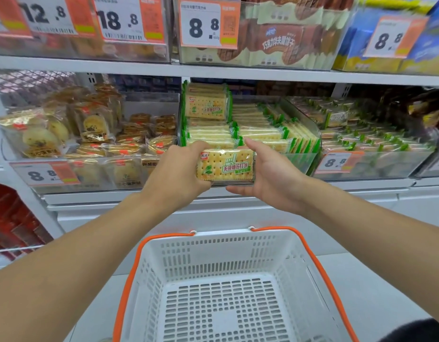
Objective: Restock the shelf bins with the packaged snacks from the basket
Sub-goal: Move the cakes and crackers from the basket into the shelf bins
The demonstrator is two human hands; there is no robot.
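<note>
Two bare arms reach forward over a white basket with orange handles, its slatted floor showing right through. Up ahead, both hands meet on one pack of crackers, held flat-faced toward us at the front lip of the clear bin. Left hand curls round the pack's left end, right hand cups the right end with the thumb on top. Behind it, that bin holds more green-edged cracker packs, stacked and filed in rows. Left of it, a bin of round pastries. Above, price tags front the upper shelf.
</note>
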